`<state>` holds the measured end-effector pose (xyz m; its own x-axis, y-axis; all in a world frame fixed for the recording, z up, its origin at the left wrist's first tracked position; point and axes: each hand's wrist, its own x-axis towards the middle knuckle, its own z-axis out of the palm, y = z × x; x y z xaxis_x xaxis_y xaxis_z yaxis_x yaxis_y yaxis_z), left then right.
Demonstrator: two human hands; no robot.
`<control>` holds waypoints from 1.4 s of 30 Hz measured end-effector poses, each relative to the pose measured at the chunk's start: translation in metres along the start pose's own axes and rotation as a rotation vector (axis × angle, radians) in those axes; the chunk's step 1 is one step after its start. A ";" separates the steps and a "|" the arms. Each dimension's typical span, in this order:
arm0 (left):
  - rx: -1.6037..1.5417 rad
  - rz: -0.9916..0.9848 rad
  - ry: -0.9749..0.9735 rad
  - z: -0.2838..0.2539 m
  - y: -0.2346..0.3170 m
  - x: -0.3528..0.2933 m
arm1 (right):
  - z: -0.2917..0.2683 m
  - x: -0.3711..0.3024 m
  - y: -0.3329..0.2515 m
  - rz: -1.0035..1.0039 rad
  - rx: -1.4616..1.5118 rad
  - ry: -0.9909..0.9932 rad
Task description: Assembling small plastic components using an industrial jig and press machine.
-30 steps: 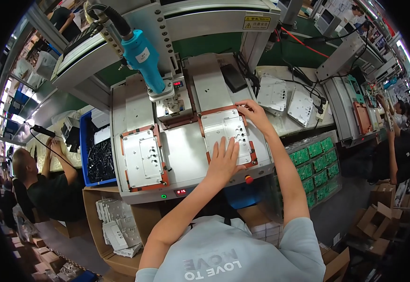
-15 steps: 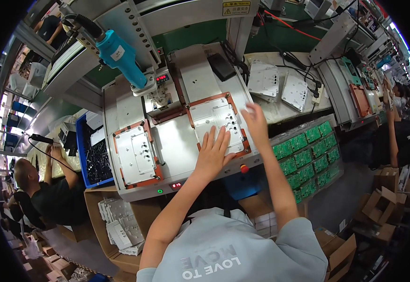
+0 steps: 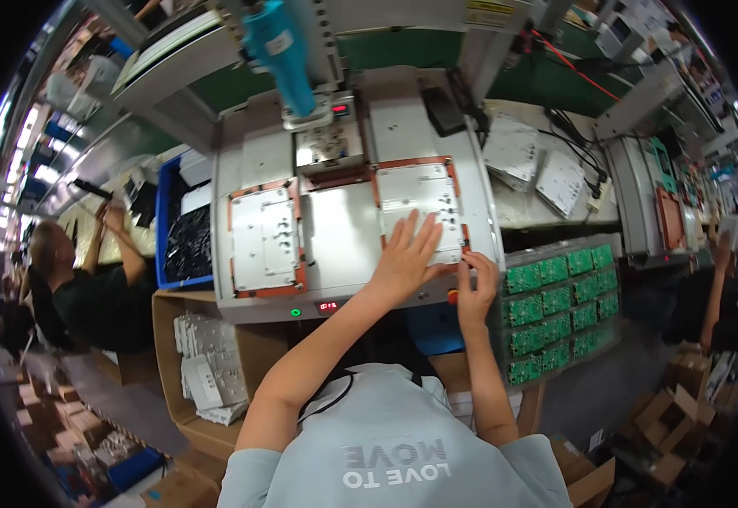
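My left hand point(image 3: 406, 261) lies flat, fingers spread, on a silver metal plate point(image 3: 409, 188) with holes and small dark parts. That plate sits in the right-hand red-brown fixture point(image 3: 453, 173) on the machine bed. At the fixture's near right corner my right hand point(image 3: 476, 288) has its fingertips pinched together; whatever is between them is hidden. A second metal plate point(image 3: 252, 233) of the same kind rests in the left-hand fixture point(image 3: 267, 292), untouched. Behind the fixtures a teal electric screwdriver point(image 3: 282, 59) is mounted upright on the machine.
Left of the machine stands a blue bin point(image 3: 163, 229) of black parts, with a cardboard box point(image 3: 165, 364) of metal pieces below it. Green circuit boards point(image 3: 555, 269) lie in a clear tray at right. More metal plates point(image 3: 511, 146) and cables lie behind. A co-worker point(image 3: 89, 288) sits far left.
My right hand has come down from above the fixture's right side to its near right corner, and its fingers have closed. My left hand stays on the plate. The whole view has shifted.
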<state>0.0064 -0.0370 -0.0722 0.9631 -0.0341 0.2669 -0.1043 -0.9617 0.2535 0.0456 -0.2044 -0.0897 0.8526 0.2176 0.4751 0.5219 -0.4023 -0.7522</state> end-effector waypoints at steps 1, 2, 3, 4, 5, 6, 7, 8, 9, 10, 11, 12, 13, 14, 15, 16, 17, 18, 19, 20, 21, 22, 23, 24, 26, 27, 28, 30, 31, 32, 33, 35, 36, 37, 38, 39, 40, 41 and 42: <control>-0.052 0.014 0.028 0.002 0.001 0.000 | -0.005 0.001 0.001 0.002 -0.022 -0.031; -0.107 0.034 0.058 0.003 0.000 0.000 | -0.008 0.001 -0.002 0.004 -0.050 -0.057; -0.137 0.053 0.056 0.000 -0.001 -0.001 | -0.010 0.002 -0.013 -0.010 -0.103 -0.070; -0.123 0.030 0.060 -0.005 -0.006 -0.009 | -0.013 0.004 -0.026 -0.026 -0.158 -0.082; -0.197 0.021 0.061 -0.010 -0.005 -0.017 | -0.013 0.002 -0.037 -0.031 -0.208 -0.017; -0.283 0.019 0.057 -0.023 0.000 -0.021 | -0.014 -0.005 -0.039 -0.031 -0.210 -0.027; -0.279 -0.006 0.024 -0.040 -0.002 -0.031 | -0.014 -0.013 -0.039 -0.014 -0.141 -0.009; -0.308 -0.025 0.048 -0.051 -0.008 -0.050 | -0.015 -0.021 -0.041 0.004 -0.072 0.008; -0.344 -0.033 0.069 -0.061 -0.014 -0.068 | -0.011 -0.032 -0.045 0.075 -0.002 -0.011; -0.362 -0.070 0.132 -0.072 -0.023 -0.088 | -0.006 -0.043 -0.044 0.084 -0.009 -0.063; -0.377 -0.111 0.192 -0.085 -0.031 -0.110 | 0.000 -0.056 -0.047 0.186 0.058 -0.153; -0.399 -0.247 0.235 -0.101 -0.032 -0.126 | 0.007 -0.066 -0.047 0.287 0.124 -0.240; -0.467 -0.386 0.219 -0.111 -0.040 -0.149 | 0.014 -0.080 -0.042 0.342 0.123 -0.294; -0.474 -0.499 0.245 -0.117 -0.045 -0.168 | 0.020 -0.092 -0.037 0.398 0.119 -0.347; -0.460 -0.626 0.269 -0.122 -0.049 -0.187 | 0.026 -0.096 -0.038 0.377 0.124 -0.348; -0.577 -0.770 0.345 -0.126 -0.051 -0.202 | 0.030 -0.097 -0.038 0.374 0.123 -0.359; -0.667 -0.878 0.404 -0.125 -0.056 -0.219 | 0.036 -0.096 -0.040 0.370 0.109 -0.354; -0.662 -0.893 0.413 -0.124 -0.061 -0.233 | 0.042 -0.095 -0.043 0.366 0.097 -0.351; -0.729 -0.972 0.474 -0.124 -0.065 -0.245 | 0.048 -0.093 -0.040 0.393 0.096 -0.350; -0.794 -1.052 0.542 -0.123 -0.069 -0.257 | 0.055 -0.090 -0.038 0.387 0.073 -0.354; -0.810 -1.074 0.570 -0.121 -0.074 -0.267 | 0.056 -0.091 -0.039 0.384 -0.014 -0.363; -0.802 -1.088 0.587 -0.121 -0.078 -0.279 | 0.055 -0.093 -0.042 0.378 -0.102 -0.369; -0.813 -1.141 0.603 -0.122 -0.082 -0.288 | 0.055 -0.090 -0.051 0.378 -0.162 -0.372; -0.824 -1.194 0.622 -0.122 -0.087 -0.297 | 0.057 -0.086 -0.064 0.364 -0.158 -0.386; -0.765 -1.246 0.666 -0.115 -0.101 -0.324 | 0.065 -0.081 -0.090 0.398 0.060 -0.454; -0.707 -1.287 0.691 -0.109 -0.109 -0.340 | 0.074 -0.079 -0.100 0.397 0.102 -0.494; -0.712 -1.291 0.700 -0.103 -0.116 -0.357 | 0.087 -0.083 -0.096 0.379 0.130 -0.531; -0.514 -1.439 0.801 -0.084 -0.133 -0.398 | 0.112 -0.064 -0.137 0.341 0.221 -0.563; -0.518 -1.442 0.811 -0.071 -0.141 -0.425 | 0.123 -0.058 -0.155 0.332 0.219 -0.568; -0.257 -1.482 0.815 -0.055 -0.147 -0.456 | 0.134 -0.052 -0.172 0.295 0.096 -0.642; -0.002 -1.503 0.806 -0.045 -0.150 -0.481 | 0.142 -0.050 -0.180 0.262 -0.032 -0.706; 0.380 -1.542 0.507 -0.041 -0.152 -0.518 | 0.159 -0.058 -0.167 0.231 -0.118 -0.693; 0.445 -1.644 0.439 -0.036 -0.152 -0.535 | 0.165 -0.060 -0.163 0.201 -0.192 -0.694; 0.513 -1.746 0.369 -0.031 -0.150 -0.553 | 0.165 -0.058 -0.165 0.180 -0.220 -0.704; 0.540 -1.783 0.340 -0.023 -0.147 -0.577 | 0.166 -0.051 -0.169 0.171 -0.224 -0.700; 0.519 -1.804 0.311 -0.016 -0.141 -0.604 | 0.164 -0.043 -0.178 0.190 -0.328 -0.830; 0.508 -1.801 0.318 -0.010 -0.137 -0.617 | 0.162 -0.034 -0.184 0.215 -0.439 -0.948; 0.384 -1.906 0.160 -0.005 -0.133 -0.627 | 0.163 -0.019 -0.186 0.172 -0.529 -1.049; 0.251 -1.995 -0.008 -0.003 -0.131 -0.628 | 0.168 -0.006 -0.182 0.137 -0.561 -0.964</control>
<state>-0.5859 0.1118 -0.2700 -0.3384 0.9247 -0.1745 0.9376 0.3471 0.0210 -0.0497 0.0173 -0.0326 0.6938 0.6398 -0.3306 0.5429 -0.7663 -0.3436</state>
